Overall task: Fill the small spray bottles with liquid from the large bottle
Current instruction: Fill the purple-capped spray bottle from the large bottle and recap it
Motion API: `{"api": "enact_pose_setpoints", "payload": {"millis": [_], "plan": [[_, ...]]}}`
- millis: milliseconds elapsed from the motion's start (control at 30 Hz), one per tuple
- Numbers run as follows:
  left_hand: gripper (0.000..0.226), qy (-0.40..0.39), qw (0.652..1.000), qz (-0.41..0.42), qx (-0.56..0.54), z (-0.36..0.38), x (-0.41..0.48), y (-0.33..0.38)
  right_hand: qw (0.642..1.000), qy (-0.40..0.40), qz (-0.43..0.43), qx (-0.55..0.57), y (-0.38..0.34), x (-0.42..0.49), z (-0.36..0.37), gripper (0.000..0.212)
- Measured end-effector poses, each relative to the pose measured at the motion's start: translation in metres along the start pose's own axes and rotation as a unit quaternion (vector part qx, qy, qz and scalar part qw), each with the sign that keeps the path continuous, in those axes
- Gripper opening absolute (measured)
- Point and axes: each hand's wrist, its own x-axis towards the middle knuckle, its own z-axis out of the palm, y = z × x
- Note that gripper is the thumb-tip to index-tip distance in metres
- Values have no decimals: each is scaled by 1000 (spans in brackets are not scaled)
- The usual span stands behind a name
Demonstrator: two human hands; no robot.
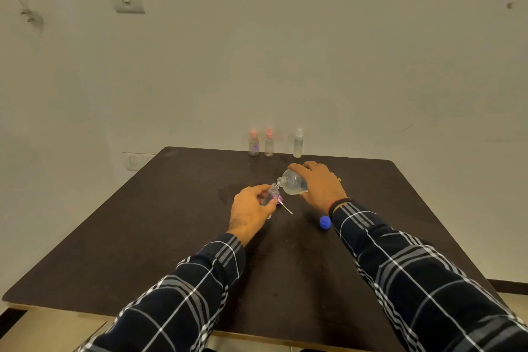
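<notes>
head: right hand [320,184] tips clear large bottle [294,184] onto small bottle [271,196].

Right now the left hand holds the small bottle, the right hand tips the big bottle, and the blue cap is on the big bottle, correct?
No. The head view shows the blue cap off, lying on the table by the right sleeve; the rest is right.

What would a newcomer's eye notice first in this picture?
First, the two hands in the middle of the table: the right hand tips a large clear bottle toward the open small bottle held by the left hand. Next, a blue cap lies nearer, to their right, and three capped small bottles stand at the far edge.
</notes>
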Motion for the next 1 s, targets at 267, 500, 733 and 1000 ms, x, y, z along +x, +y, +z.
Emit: {"api": "enact_pose_setpoints", "payload": {"millis": [267,500,733,1000], "plan": [[36,5,1000,9,5,2,-2,0,999,3,-7,-34,-3,0,-3,69],[32,8,1000,17,4,2,-3,-1,999,-1,-9,-41,-4,-1,-4,71],[39,3,1000,10,6,2,-1,-3,1000,-3,-6,-30,-5,1,-3,70],[37,10,1000,13,7,2,-2,-1,998,3,-19,-61,-5,0,-8,67]]}}
